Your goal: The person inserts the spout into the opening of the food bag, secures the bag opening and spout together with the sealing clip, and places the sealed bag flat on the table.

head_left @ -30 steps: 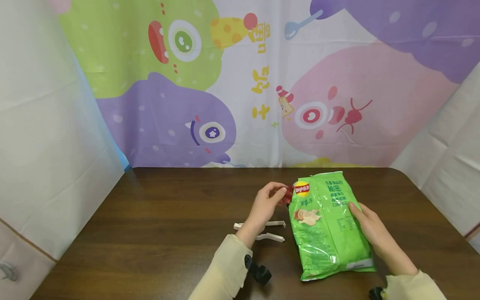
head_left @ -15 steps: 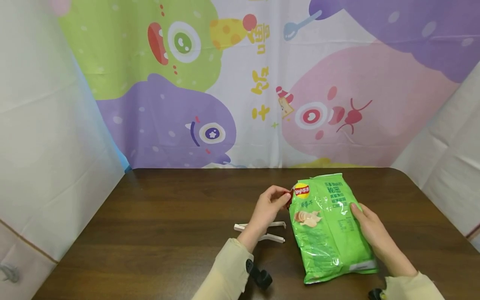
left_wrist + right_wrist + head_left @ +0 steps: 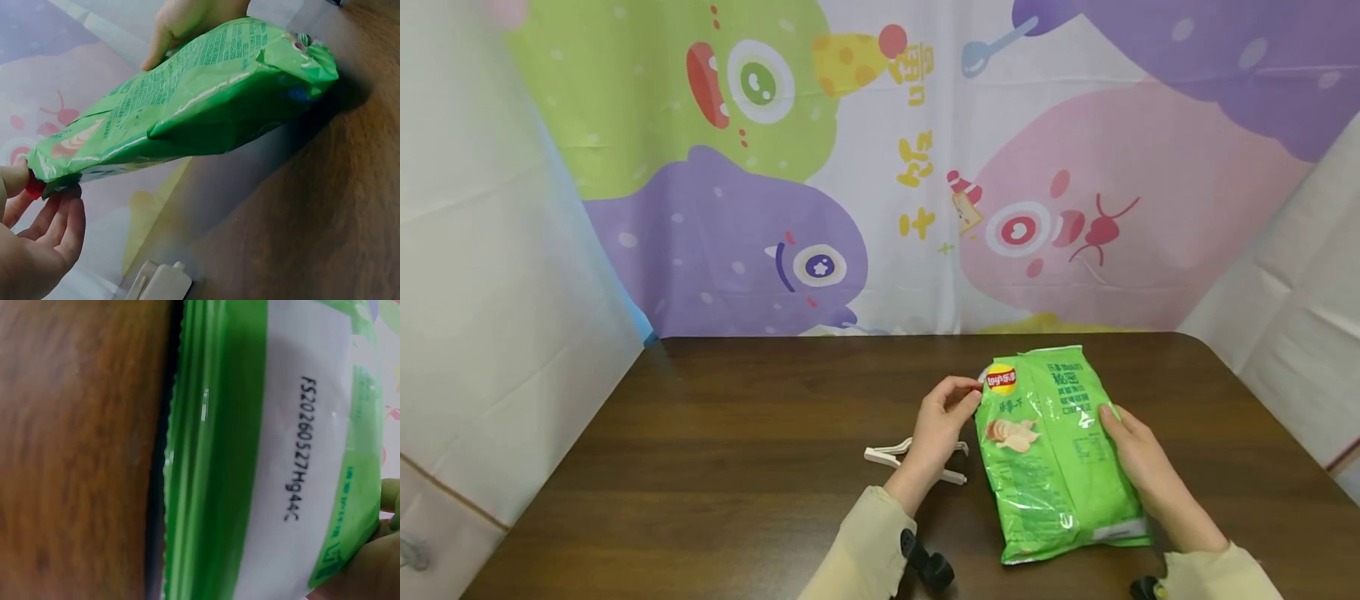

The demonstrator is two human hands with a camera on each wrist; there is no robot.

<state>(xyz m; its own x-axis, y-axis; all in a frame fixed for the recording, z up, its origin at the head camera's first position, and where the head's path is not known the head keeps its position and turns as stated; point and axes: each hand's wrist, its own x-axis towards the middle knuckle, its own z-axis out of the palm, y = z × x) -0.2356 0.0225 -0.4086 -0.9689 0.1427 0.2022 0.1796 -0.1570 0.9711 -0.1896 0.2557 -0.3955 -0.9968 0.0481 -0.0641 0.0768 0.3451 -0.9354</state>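
A green Lay's potato chip bag is held up over the table, its printed back facing the head camera. My right hand grips its right edge, with the thumb lying on the face of the bag. At the upper left corner, my left hand pinches a small red piece set against the bag's edge. Fingers and bag hide most of that piece, so its kind cannot be told. Under the left wrist lies a white two-armed plastic clip, spread apart and partly covered by the forearm.
The dark wooden table extends left and in front of the hands. A cartoon-printed curtain hangs along its back edge, with pale cloth at both sides. A black wrist camera sits on the left sleeve.
My left hand has shifted slightly right and closer to the bag's corner. Less of the red piece shows in the head view. The bag and right hand are almost unmoved.
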